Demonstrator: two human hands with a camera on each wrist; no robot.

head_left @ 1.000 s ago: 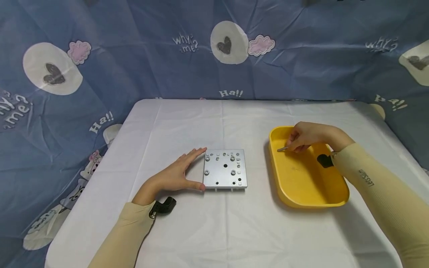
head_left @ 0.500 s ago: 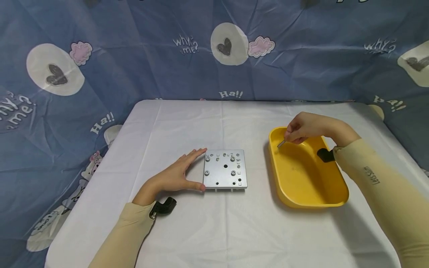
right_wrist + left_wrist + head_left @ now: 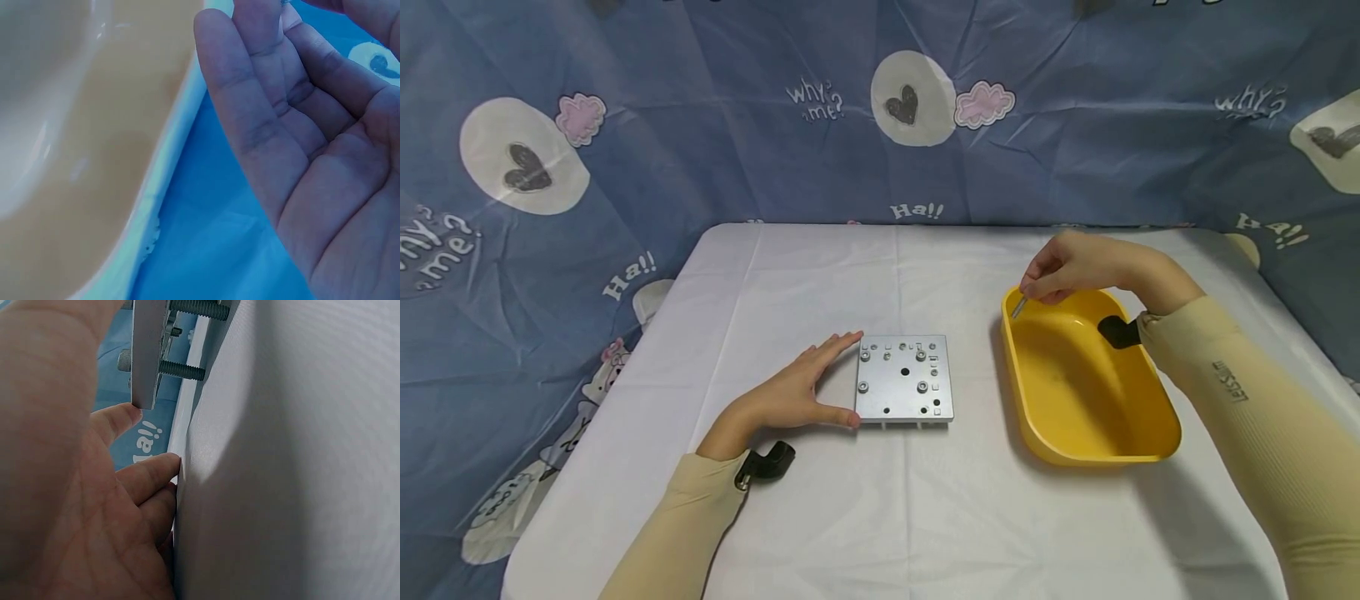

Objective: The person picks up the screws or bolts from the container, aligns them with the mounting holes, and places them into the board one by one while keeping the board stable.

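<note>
A square silver metal plate (image 3: 891,400) with holes and several screw heads lies face up near the table's middle. In the left wrist view, threaded screws (image 3: 182,369) stick out of its underside and hold it above the cloth. My left hand (image 3: 790,392) lies at its left side, fingers fairly straight, with the thumb at the near corner and the index fingertip at the far corner. Over the far left corner of the yellow bin (image 3: 1021,417), my right hand (image 3: 1071,268) pinches a small metal screw (image 3: 1019,307) that points down. The right wrist view mostly hides the screw.
The table wears a white cloth (image 3: 820,517), and a blue printed curtain (image 3: 760,125) hangs behind it. The bin's raised rim stands right of the plate, below my right hand. Black wrist mounts (image 3: 767,461) sit on both sleeves.
My right hand has risen from inside the bin and shifted slightly left and away from me, carrying the screw, which now points more steeply downward. My left hand and the plate stay put.
</note>
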